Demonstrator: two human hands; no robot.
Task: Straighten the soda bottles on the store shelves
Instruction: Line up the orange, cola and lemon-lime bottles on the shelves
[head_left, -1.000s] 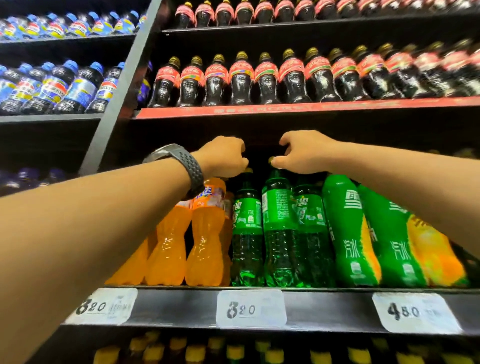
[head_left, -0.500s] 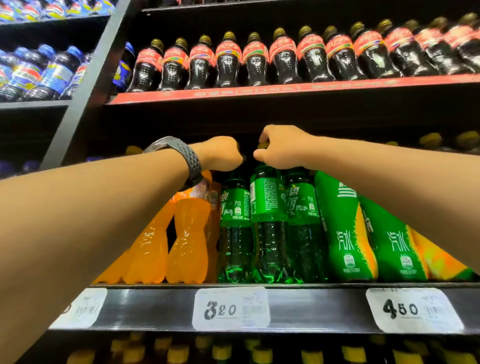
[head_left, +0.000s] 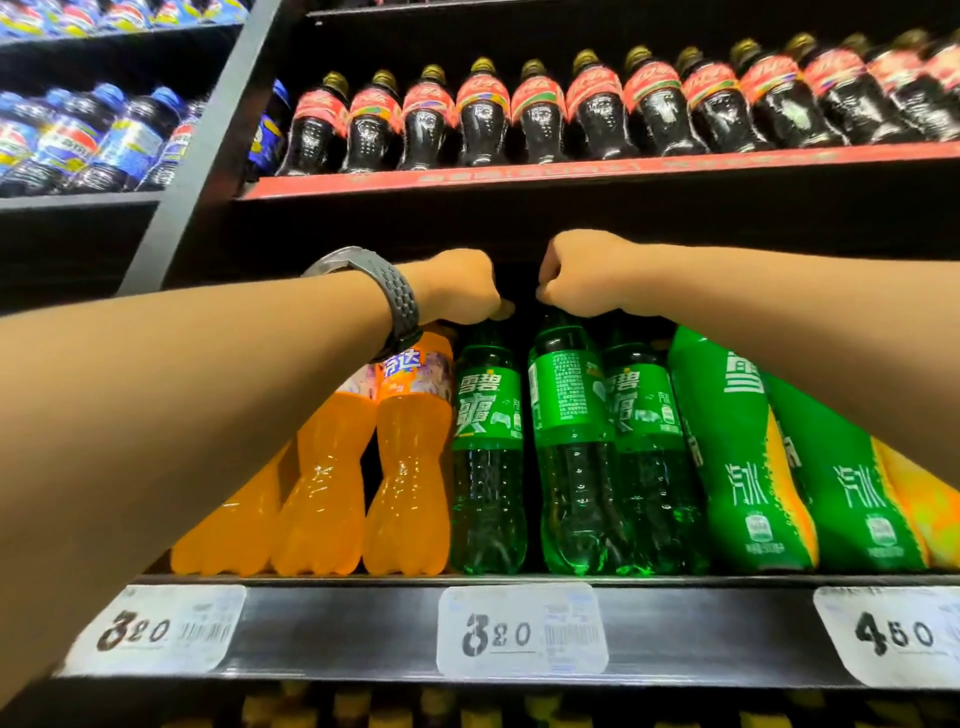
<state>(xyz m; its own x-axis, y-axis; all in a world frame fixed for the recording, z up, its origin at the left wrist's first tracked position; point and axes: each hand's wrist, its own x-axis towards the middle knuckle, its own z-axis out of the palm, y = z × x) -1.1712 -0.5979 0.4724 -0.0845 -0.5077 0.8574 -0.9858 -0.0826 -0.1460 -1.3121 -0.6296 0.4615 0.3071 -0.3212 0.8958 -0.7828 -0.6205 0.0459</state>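
Nearest, below both sets of fingers, the black shelf edge carries three price tags. One "320" tag is down-left of the left fingers, a second "320" tag sits under the gap between the fists, and a "450" tag is far right of the right fingers.

On that shelf stand three orange bottles, all left of and below the left fingers, then three more in clear green. The left hand, with a grey watch on its wrist, has its fingers curled tight round the top of the left green bottle, hiding the cap. The right hand is curled the same way round the top of the middle green bottle. The third green bottle stands just right of it, under the right wrist, with no fingers on it. Further right are two opaque green-wrapped bottles.

Above and beyond both fists, a red-edged shelf bears a row of at least eleven dark cola bottles; the rightmost blur together.
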